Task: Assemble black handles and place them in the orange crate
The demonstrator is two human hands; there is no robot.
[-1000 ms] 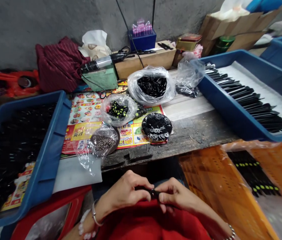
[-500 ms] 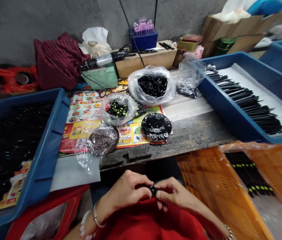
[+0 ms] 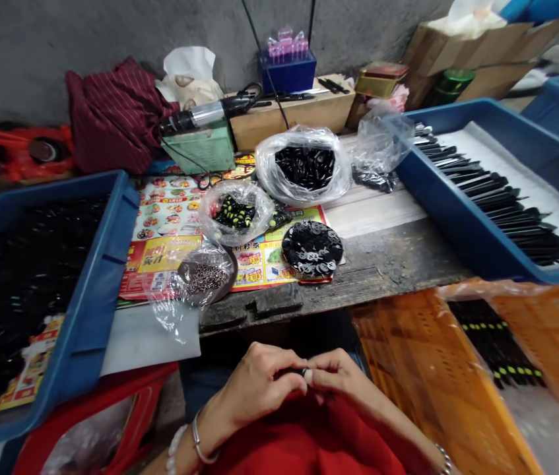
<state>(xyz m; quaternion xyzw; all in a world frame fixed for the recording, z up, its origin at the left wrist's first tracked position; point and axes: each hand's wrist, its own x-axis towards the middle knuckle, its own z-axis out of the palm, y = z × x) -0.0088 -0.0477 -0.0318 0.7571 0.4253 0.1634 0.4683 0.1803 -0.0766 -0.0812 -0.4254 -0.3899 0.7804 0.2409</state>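
Low in front of my red top, my left hand [image 3: 264, 376] and my right hand [image 3: 336, 373] meet, both closed. Between their fingertips is a small black piece [image 3: 299, 371], mostly covered, so its kind is unclear. Beyond them on the bench, a dish of small metal pins or screws [image 3: 206, 277] sits in a plastic bag. Beside it is a round dish of flat black and silvery parts [image 3: 313, 249]. Farther back stand a bag of black and yellow-green pieces [image 3: 234, 212] and a bag of glossy black pieces [image 3: 303, 166].
A blue tray [image 3: 94, 284] of black parts stands at left. Another blue tray [image 3: 482, 260] at right holds a row of long black pieces. Below it is an orange crate [image 3: 398, 356]. An electric screwdriver [image 3: 207, 113] lies on a green box [image 3: 202, 148]; a red stool [image 3: 145, 402] is lower left.
My right fingers have closed farther over the black piece, covering more of it. Both hands stay together in nearly the same place. The view has shifted slightly.
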